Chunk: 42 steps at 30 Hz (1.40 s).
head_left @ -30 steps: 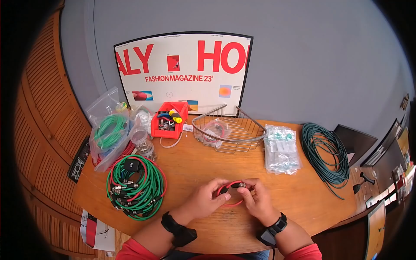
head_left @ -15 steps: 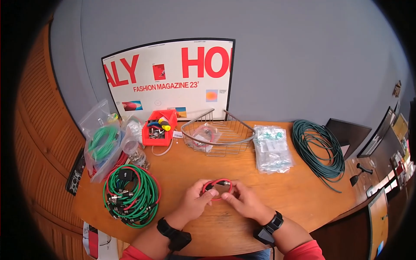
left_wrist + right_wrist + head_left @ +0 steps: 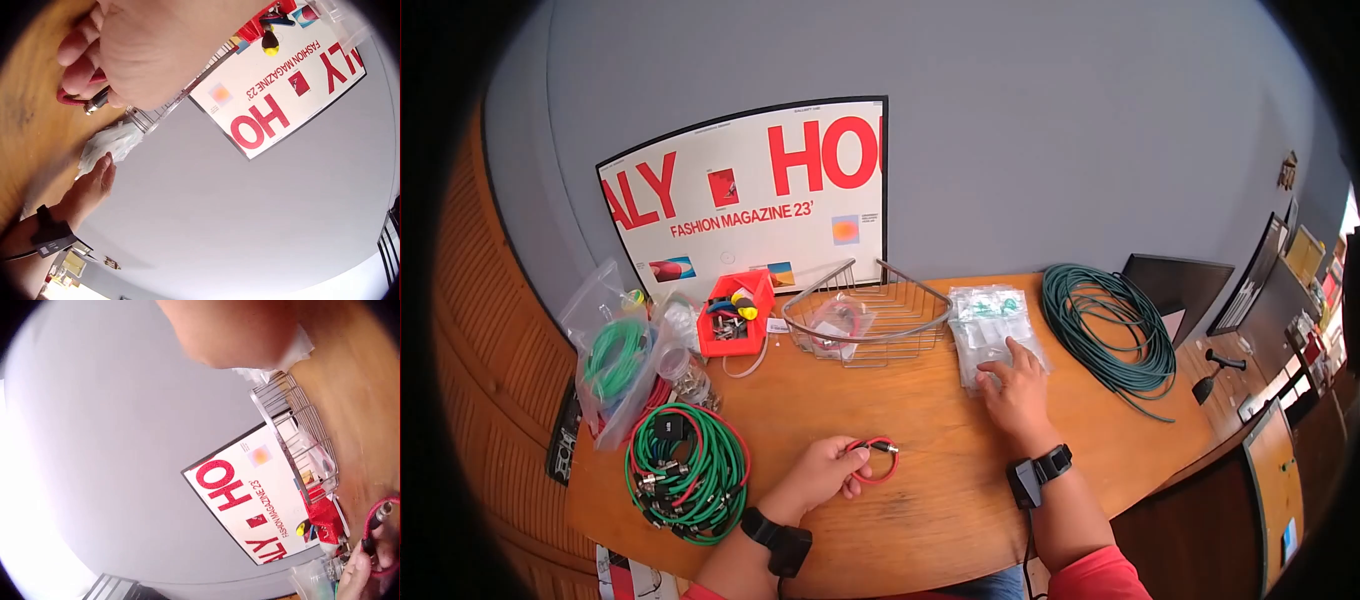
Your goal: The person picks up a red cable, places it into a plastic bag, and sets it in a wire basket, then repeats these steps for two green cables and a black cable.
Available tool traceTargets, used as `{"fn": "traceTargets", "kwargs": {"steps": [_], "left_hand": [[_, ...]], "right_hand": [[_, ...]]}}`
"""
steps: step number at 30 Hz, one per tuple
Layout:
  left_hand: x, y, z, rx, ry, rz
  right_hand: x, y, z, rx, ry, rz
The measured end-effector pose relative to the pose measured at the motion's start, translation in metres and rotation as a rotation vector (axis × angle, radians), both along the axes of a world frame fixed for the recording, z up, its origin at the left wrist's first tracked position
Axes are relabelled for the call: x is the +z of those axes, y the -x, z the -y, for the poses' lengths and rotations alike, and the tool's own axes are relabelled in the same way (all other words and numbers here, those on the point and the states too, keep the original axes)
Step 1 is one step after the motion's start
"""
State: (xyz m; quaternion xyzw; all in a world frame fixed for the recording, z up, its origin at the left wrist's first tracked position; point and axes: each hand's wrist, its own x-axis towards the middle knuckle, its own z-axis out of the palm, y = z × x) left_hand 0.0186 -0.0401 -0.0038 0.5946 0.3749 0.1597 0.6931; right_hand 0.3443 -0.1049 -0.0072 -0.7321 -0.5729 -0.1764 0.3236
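Note:
My left hand (image 3: 832, 468) pinches a short red cable (image 3: 892, 470), coiled into a small loop, over the front middle of the table. A metal connector (image 3: 95, 102) on the cable sticks out past the fingers in the left wrist view. My right hand (image 3: 1017, 393) reaches over a stack of clear plastic bags (image 3: 988, 338) at the right, fingers spread and fairly straight, fingertips over the bags' surface. In the right wrist view that hand is a blurred shape at the top, its fingers hidden.
A wire basket (image 3: 870, 325) holds a bagged red cable. Left of it stand a red bin (image 3: 735, 347) of tools and parts, a jar (image 3: 685, 375) and a bag of green cable (image 3: 612, 360). Green and red cables (image 3: 690, 480) lie coiled at front left, dark green cable (image 3: 1100, 335) at far right.
My right hand has let go of the red cable loop and moved right and forward to the plastic bags. My left hand keeps the loop. The head view has turned rightward.

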Motion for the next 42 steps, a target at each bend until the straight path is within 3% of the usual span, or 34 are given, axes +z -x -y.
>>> {"fn": "traceTargets", "kwargs": {"steps": [7, 12, 14, 17, 21, 23, 24, 28, 29, 31, 32, 34, 42], "left_hand": [[-0.016, -0.003, 0.003, 0.064, -0.157, -0.073], [-0.019, -0.001, 0.002, 0.111, -0.230, -0.077], [-0.012, 0.000, 0.002, -0.003, -0.539, -0.191], [-0.004, 0.000, 0.008, 0.004, -0.715, -0.206], [-0.006, 0.001, 0.005, 0.033, -0.564, -0.163], [-0.007, 0.002, 0.002, 0.125, -0.237, 0.289], [-0.006, 0.002, 0.002, 0.126, -0.237, 0.288], [0.002, 0.000, 0.002, 0.345, -0.102, 0.372], [-0.003, 0.001, -0.003, 0.376, -0.168, 0.385], [-0.009, 0.004, -0.010, 0.421, -0.233, 0.397], [-0.010, 0.005, -0.012, 0.444, -0.266, 0.409], [-0.007, 0.006, -0.014, 0.468, -0.300, 0.422], [-0.001, 0.007, -0.012, 0.450, -0.291, 0.322]], "right_hand": [[-0.006, -0.001, -0.004, -0.082, 0.034, 0.018], [0.016, 0.011, 0.000, 0.006, -0.227, -0.024], [0.032, 0.031, 0.007, 0.093, -0.243, -0.016], [0.046, 0.068, 0.019, 0.283, -0.250, 0.014], [0.042, 0.109, 0.028, 0.618, -0.155, 0.013], [0.042, 0.124, 0.033, 0.693, -0.072, 0.038], [0.041, 0.130, 0.034, 0.761, 0.013, 0.064], [0.033, 0.137, 0.029, 0.893, -0.004, 0.180], [0.026, 0.133, 0.026, 0.897, -0.003, 0.180], [0.012, 0.122, 0.022, 0.805, 0.086, -0.061], [0.013, 0.119, 0.022, 0.808, 0.086, -0.061], [0.018, 0.116, 0.024, 0.637, 0.247, -0.101], [0.010, 0.109, 0.024, 0.593, 0.327, -0.011]]}}
